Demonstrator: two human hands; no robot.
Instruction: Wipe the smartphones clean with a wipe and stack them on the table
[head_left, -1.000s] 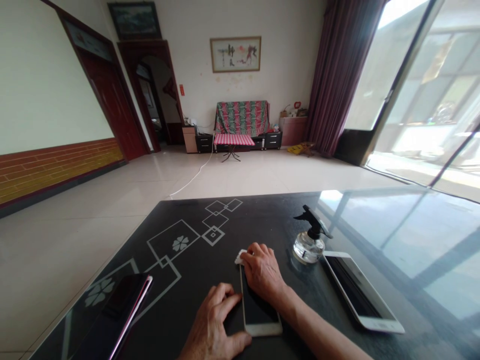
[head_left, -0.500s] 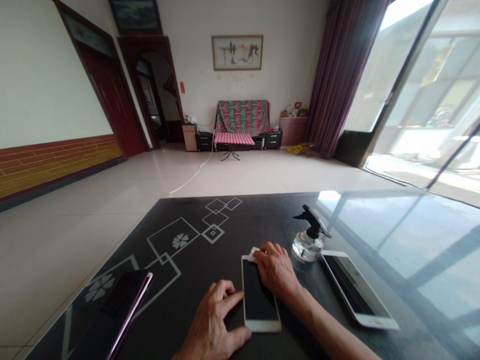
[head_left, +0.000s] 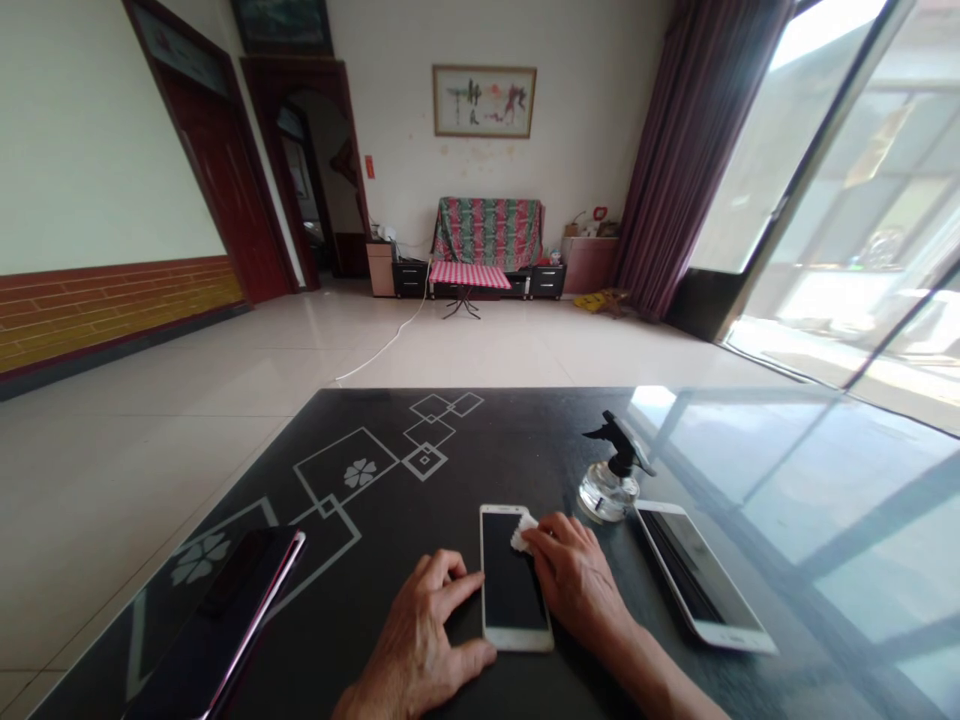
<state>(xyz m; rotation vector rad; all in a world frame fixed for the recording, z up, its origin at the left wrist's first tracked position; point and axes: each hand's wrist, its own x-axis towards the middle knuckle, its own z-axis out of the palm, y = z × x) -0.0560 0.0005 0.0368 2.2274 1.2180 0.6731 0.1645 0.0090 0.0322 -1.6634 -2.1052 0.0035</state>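
A white smartphone (head_left: 516, 575) with a dark screen lies face up on the black table. My left hand (head_left: 427, 625) holds it in place from the left, index finger at its side edge and thumb at the lower left corner. Pinched in my right hand (head_left: 576, 570) is a small crumpled white tissue (head_left: 523, 535), pressed to the upper right of the screen; the fingertips are partly hidden. A clear spray bottle (head_left: 609, 490) with a black trigger head stands beyond my right hand. Right of that hand lies a larger white tablet (head_left: 705, 575), face up.
A dark phone (head_left: 225, 620) with a pinkish edge rests at the left of the black table (head_left: 495, 450). Window glare covers the table's right side. Farther off, a small table (head_left: 469, 275) with a checked cloth stands before a cloth-covered object (head_left: 489, 232).
My right hand has slid the tissue from the phone's top edge down along the right side of its screen. My left hand keeps its place against the phone. The view has shifted slightly.
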